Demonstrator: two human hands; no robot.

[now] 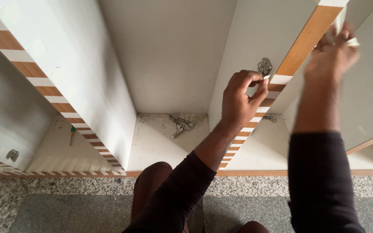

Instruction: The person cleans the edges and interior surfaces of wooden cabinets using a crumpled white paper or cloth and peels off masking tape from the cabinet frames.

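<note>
We saw the left hand (241,100) pinching a white tape strip (280,79) on the panel's wood-grain edge (301,43), running diagonally toward upper right, where the right hand (332,54) gripped more tape.

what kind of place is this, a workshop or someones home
Probably a room where built-in cabinets are being fitted. An unfinished white cabinet stands doorless on a speckled stone floor, loose metal hinges lie inside, and the left hand pinches white tape strips on a wood-coloured panel edge.
</note>
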